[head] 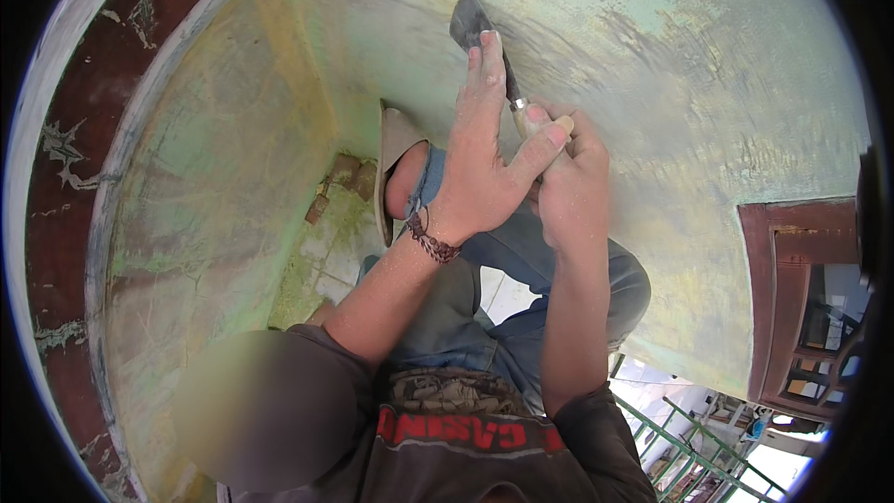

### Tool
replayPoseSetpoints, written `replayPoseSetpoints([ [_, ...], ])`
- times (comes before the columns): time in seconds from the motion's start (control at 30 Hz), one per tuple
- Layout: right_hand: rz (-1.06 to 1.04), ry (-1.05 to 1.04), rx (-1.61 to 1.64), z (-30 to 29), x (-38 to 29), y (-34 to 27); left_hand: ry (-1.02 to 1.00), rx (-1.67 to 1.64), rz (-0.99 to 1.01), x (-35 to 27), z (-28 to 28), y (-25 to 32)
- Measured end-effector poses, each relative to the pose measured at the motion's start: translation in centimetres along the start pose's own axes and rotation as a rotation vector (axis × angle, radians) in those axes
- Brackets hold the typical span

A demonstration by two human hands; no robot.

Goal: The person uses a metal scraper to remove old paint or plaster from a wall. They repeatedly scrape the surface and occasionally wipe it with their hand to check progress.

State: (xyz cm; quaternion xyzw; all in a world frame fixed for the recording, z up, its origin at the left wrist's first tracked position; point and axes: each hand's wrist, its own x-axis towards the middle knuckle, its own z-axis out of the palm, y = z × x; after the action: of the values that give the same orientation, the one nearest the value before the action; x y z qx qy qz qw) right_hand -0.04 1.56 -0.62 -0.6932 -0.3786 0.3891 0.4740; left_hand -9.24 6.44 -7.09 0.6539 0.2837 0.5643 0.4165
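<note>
My right hand [576, 175] grips the pale handle of a pointing trowel [469, 19], just below its shiny metal ferrule. The dark, pointed blade is directed up and slightly left, in front of the painted wall [670, 119]. Whether it touches the wall cannot be made out. My left hand [478, 154] is stretched out flat, its dusty fingertips over the lower edge of the blade. Its thumb reaches across to the fingers of my right hand. A dark braided bracelet [433, 243] circles my left wrist.
A stained side wall [202, 175] meets the painted wall at a corner on the left. Broken brick pieces [318, 209] lie on the mossy floor [328, 251] beside my sandalled foot [405, 181]. Lower right are a brown wooden frame [758, 293] and green metal bars [688, 440]. A blurred round patch covers the lower left.
</note>
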Motion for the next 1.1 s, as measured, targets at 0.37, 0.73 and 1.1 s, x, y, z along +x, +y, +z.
replayPoseSetpoints([
  [0.37,-0.11,-0.022,-0.024,2.0,0.9,0.6,0.029,-0.014,-0.095,0.4,-1.1,0.4],
  [0.73,-0.141,-0.04,0.066,3.0,1.4,0.3,0.091,0.052,-0.066,1.2,-2.1,0.4],
  [1.1,-0.002,0.001,0.151,0.5,0.4,-0.5,0.0,-0.005,-0.03,0.6,-0.2,0.2],
])
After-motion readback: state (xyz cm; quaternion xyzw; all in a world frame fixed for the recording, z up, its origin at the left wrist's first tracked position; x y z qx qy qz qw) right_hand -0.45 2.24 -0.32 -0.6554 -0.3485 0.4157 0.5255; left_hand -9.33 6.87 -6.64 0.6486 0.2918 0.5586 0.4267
